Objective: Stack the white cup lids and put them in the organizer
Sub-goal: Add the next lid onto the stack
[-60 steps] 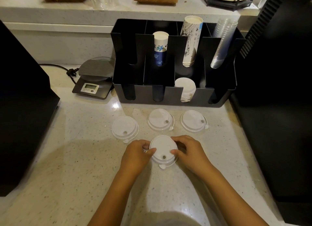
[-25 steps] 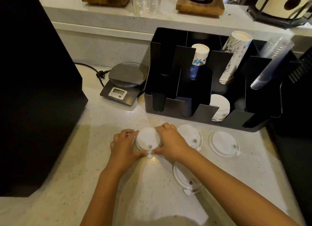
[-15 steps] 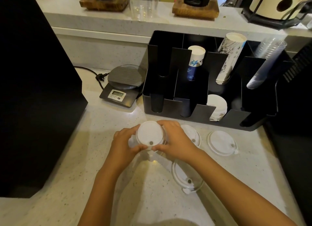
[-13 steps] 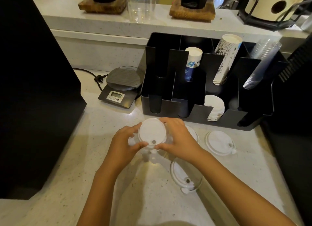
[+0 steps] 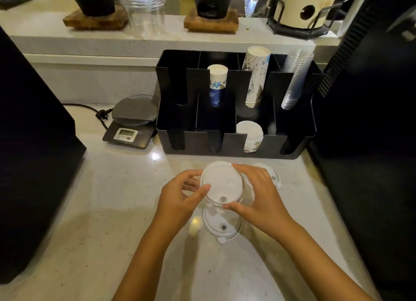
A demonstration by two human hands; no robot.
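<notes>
Both hands hold a white cup lid [image 5: 221, 182] above the counter, my left hand [image 5: 180, 196] on its left rim and my right hand [image 5: 258, 193] on its right rim. How many lids are in that hold I cannot tell. Right under it another white lid [image 5: 222, 226] lies flat on the counter. A third lid [image 5: 273, 177] shows partly behind my right hand. The black organizer [image 5: 234, 143] stands just beyond, with a stack of white lids [image 5: 251, 134] in one front slot.
The organizer's back slots hold paper cups [image 5: 217, 84], a taller paper cup stack [image 5: 256, 75] and clear cups [image 5: 295, 78]. A kitchen scale [image 5: 132, 120] sits left of it. Black machines flank the counter at left [image 5: 29, 143] and right [image 5: 369, 98]. A raised shelf runs behind.
Both hands have carried the held lid to the right, from the left end of the row to above the lid lying nearest me. The view has shifted too.
</notes>
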